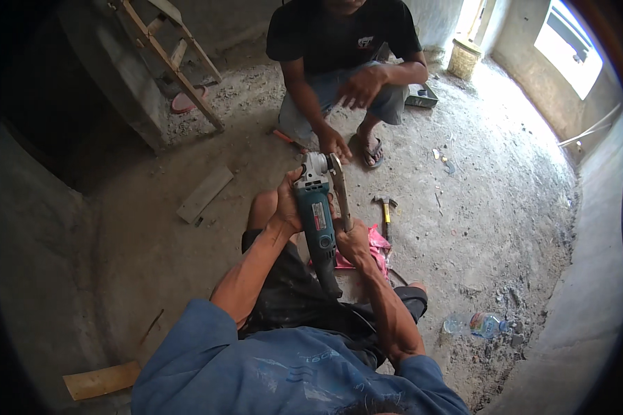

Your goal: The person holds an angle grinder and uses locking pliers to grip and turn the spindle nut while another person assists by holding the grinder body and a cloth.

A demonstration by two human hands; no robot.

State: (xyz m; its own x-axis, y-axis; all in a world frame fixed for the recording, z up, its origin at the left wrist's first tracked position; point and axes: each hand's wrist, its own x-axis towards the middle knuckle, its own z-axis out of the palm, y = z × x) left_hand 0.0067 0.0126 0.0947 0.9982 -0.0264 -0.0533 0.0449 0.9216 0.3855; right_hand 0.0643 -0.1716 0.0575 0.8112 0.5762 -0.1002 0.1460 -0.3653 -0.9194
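Note:
An angle grinder (318,218) with a teal body, silver head and black tail is held up over my lap, head pointing away from me. My left hand (288,202) is wrapped round its left side just below the head. On the other side my right hand (354,242) is closed round the lower end of a narrow, flat tan-grey piece (340,192), whose top meets the grinder's head; its exact kind is unclear. Facing me, another person (346,62) crouches, one hand (333,143) reaching down close to the grinder's head.
A hammer (386,216) and a pink plastic bag (378,247) lie right of the grinder. Further right is a clear bottle (476,324). A board (205,194) rests at left, below a wooden ladder (176,62). A bucket (464,58) and tray (421,97) stand at the back.

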